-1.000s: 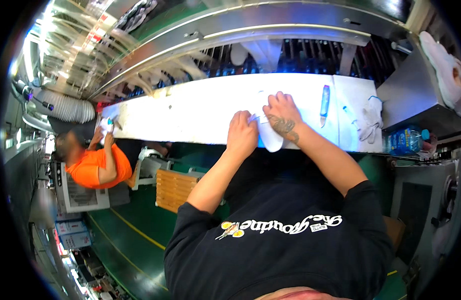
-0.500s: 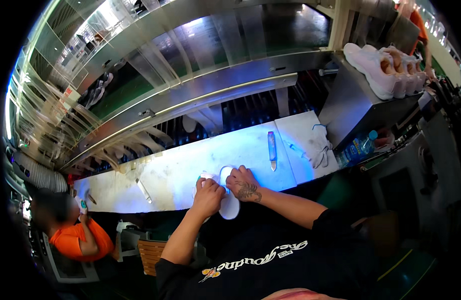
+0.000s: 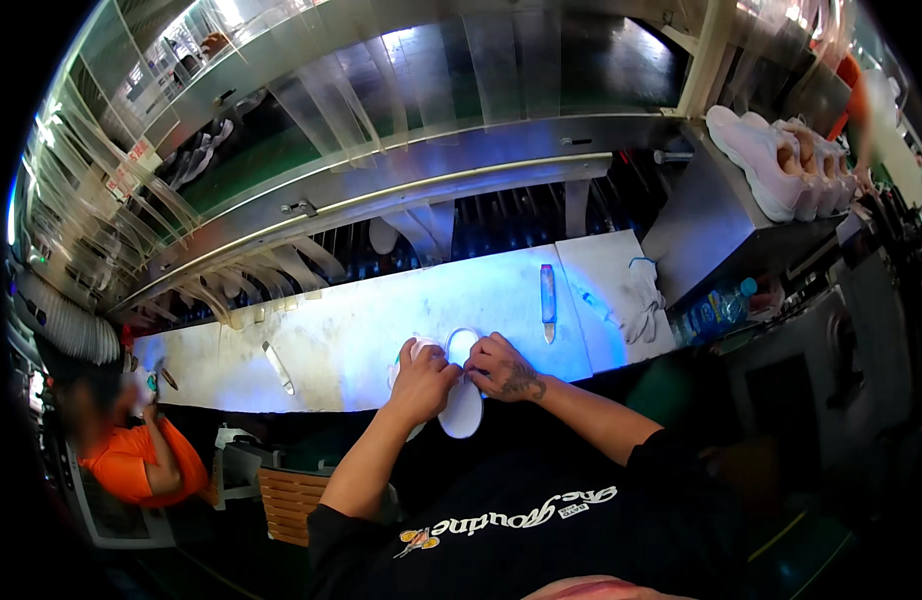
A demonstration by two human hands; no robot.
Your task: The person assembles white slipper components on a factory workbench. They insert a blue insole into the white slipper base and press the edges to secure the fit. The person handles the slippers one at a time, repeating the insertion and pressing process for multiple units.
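On the bluish-lit bench in front of me lies a white shoe point(image 3: 463, 414), its pale flat sole turned up and its near end reaching past the bench edge. My left hand point(image 3: 424, 384) is closed over the left side of it, fingers bent toward its middle. Beneath that hand shows another white piece point(image 3: 394, 372), mostly covered, perhaps the second shoe. My right hand point(image 3: 499, 368), tattooed on the back, pinches at the sole's right edge, its fingertips close to the left hand's. Whether something small sits between the fingertips is hidden.
A blue-handled knife point(image 3: 548, 300) lies right of my hands, a white-handled tool point(image 3: 278, 368) farther left. White gloves point(image 3: 641, 300) rest at the bench's right end. Pinkish-white shoes point(image 3: 766, 160) stand on a metal cabinet. A co-worker in orange point(image 3: 141, 462) sits at far left. Rollers point(image 3: 346, 250) run behind.
The view has shifted slightly. My right hand has moved a little down and toward my left hand, uncovering more of the sole's far end. My left hand stays on the shoe.
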